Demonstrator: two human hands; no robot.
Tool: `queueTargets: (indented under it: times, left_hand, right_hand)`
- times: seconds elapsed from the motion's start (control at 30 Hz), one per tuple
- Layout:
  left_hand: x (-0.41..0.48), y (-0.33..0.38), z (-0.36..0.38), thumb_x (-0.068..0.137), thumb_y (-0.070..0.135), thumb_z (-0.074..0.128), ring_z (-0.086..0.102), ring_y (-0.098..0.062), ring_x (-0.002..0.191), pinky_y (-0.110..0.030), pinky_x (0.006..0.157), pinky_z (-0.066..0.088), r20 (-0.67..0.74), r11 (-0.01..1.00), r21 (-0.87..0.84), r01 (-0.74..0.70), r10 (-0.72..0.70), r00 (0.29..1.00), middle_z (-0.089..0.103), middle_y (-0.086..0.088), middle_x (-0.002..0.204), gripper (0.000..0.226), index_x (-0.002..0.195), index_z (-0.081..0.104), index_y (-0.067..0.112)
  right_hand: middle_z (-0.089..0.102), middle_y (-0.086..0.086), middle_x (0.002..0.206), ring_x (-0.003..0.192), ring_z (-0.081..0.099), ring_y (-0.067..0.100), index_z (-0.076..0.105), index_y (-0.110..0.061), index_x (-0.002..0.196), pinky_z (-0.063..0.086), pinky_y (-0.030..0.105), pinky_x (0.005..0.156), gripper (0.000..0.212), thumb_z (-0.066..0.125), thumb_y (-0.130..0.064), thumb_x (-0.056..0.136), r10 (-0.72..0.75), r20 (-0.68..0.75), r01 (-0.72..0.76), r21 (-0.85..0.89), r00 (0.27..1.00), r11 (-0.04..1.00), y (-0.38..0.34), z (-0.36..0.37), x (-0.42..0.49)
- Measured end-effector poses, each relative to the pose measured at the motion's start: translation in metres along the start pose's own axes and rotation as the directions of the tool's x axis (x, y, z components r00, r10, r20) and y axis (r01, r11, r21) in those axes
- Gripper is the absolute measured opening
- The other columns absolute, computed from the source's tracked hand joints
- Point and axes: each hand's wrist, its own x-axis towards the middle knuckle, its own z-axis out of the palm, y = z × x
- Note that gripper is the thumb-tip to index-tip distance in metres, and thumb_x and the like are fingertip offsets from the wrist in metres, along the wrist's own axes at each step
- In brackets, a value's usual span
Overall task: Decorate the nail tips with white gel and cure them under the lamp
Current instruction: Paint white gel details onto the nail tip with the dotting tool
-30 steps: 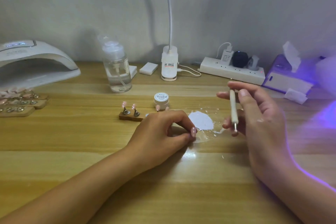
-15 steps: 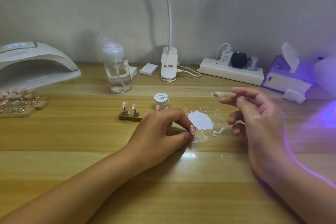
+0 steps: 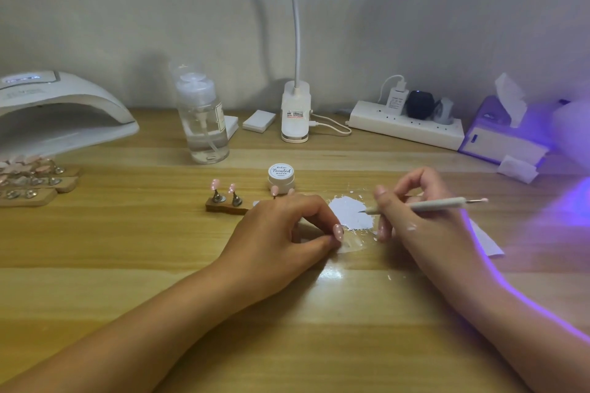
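Wooden table (image 3: 127, 249), head view. Curing lamp (image 3: 64, 112) stands at the far left, well apart from the work; its mouth faces the centre. Left hand (image 3: 287, 230) lies mid-table with fingers curled, thumb and forefinger meeting on the near-left edge of a clear sheet (image 3: 351, 244) and pinching it to the wood. Right hand (image 3: 424, 220) has its thumb and fingers closed round a thin pen (image 3: 427, 205), held nearly level, working end pointing left. A small wooden stand (image 3: 225, 204) sits just behind the left knuckles and carries two pink nail tips (image 3: 215, 184) upright on pegs, not yet decorated as far as can be seen. Gel jar (image 3: 281, 174) is just behind the stand, lid on. The white gel (image 3: 349, 212) is spread as a patch on the clear sheet, and the pen's point touches its right edge: judged step, loading the pen. Risks noted: violet light spills in from the right, source out of view, and could harden the open patch before use. White flecks already lie around the sheet and one marks the right hand, so an overloaded point may drip or smear. The left knuckles sit close to the stand; a careless lift could topple the tips. If the pinch slackens, the sheet may skid under the pen.
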Motion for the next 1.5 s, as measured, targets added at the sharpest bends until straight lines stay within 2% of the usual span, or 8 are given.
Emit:
queueTargets:
  times: [0.37,0.43,0.6,0.73,0.83,1.0,1.2,1.5]
  left_hand:
    - [0.001,0.003,-0.001,0.082,0.017,0.076,0.045,0.0,0.046,-0.011,0.052,0.029,-0.003,1.0,-0.001,-0.003,0.003,1.0,0.056,0.035,0.062,0.015,0.077,0.069,0.03]
    - [0.001,0.003,-0.001,0.081,0.016,0.076,0.046,0.001,0.046,-0.016,0.056,0.033,-0.014,1.0,-0.006,-0.007,0.007,1.0,0.055,0.037,0.06,0.016,0.077,0.069,0.03]
    - [0.0,0.004,-0.001,0.08,0.013,0.077,0.046,0.002,0.046,-0.015,0.064,0.038,-0.027,1.0,-0.003,-0.017,0.017,1.0,0.053,0.039,0.058,0.017,0.077,0.07,0.028]
    - [0.0,0.003,-0.001,0.08,0.015,0.078,0.047,0.004,0.048,-0.009,0.072,0.036,-0.028,1.0,-0.002,-0.024,0.024,0.999,0.054,0.038,0.058,0.02,0.076,0.069,0.032]
    - [0.0,0.003,-0.001,0.081,0.014,0.078,0.041,0.003,0.043,-0.008,0.055,0.031,-0.023,0.999,0.015,-0.038,0.038,0.999,0.051,0.04,0.054,0.022,0.076,0.067,0.033]
    - [0.001,0.004,-0.001,0.084,0.013,0.075,0.041,0.004,0.041,-0.003,0.055,0.03,-0.028,1.0,-0.009,-0.01,0.01,1.0,0.049,0.039,0.05,0.018,0.078,0.068,0.028]
    - [0.001,0.006,-0.001,0.086,0.016,0.074,0.04,0.004,0.042,-0.005,0.052,0.029,-0.019,0.999,0.037,-0.028,0.028,0.999,0.047,0.041,0.05,0.014,0.081,0.07,0.028]
    - [0.0,0.005,-0.001,0.084,0.016,0.076,0.045,0.015,0.049,-0.007,0.062,0.032,-0.022,0.998,0.041,-0.041,0.042,0.999,0.048,0.042,0.051,0.015,0.08,0.07,0.029]
  right_hand:
    - [0.067,0.001,0.051,0.041,0.053,-0.001,0.046,-0.016,0.071,0.039,0.016,0.045,0.026,0.066,-0.024,0.085,0.071,0.009,-0.07,-0.081,0.997,0.994,0.001,0.001,0.002]
    - [0.067,0.004,0.055,0.045,0.055,0.0,0.046,-0.019,0.072,0.039,0.027,0.052,0.027,0.066,-0.026,0.09,0.052,-0.018,-0.052,-0.004,0.998,0.999,-0.001,0.0,0.002]
    - [0.075,0.003,0.074,0.049,0.06,0.012,0.058,-0.02,0.09,0.042,0.021,0.039,0.02,0.065,-0.038,0.094,0.013,-0.099,0.013,0.258,0.995,0.966,-0.017,-0.003,-0.002]
    - [0.065,0.004,0.058,0.038,0.044,0.009,0.06,-0.025,0.072,0.032,0.017,0.035,0.022,0.073,-0.042,0.079,0.098,0.028,-0.101,0.431,0.995,0.897,-0.027,0.004,-0.012]
    - [0.064,0.005,0.056,0.037,0.042,0.011,0.052,-0.024,0.072,0.031,0.019,0.036,0.027,0.075,-0.035,0.08,0.171,0.095,-0.195,0.413,0.981,0.889,-0.024,0.008,-0.016]
    - [0.06,0.009,0.05,0.037,0.045,0.012,0.046,-0.022,0.06,0.033,0.018,0.038,0.037,0.065,-0.01,0.09,0.143,0.145,-0.188,0.366,0.979,0.911,-0.024,0.008,-0.017]
    - [0.055,0.01,0.045,0.037,0.041,0.012,0.042,-0.021,0.057,0.032,0.019,0.036,0.038,0.059,-0.001,0.086,0.155,0.177,-0.21,0.361,0.972,0.909,-0.025,0.008,-0.017]
    - [0.05,0.009,0.039,0.034,0.042,0.012,0.041,-0.02,0.051,0.03,0.013,0.037,0.02,0.056,-0.014,0.063,0.102,0.212,-0.163,0.296,0.972,0.941,-0.029,0.01,-0.02]
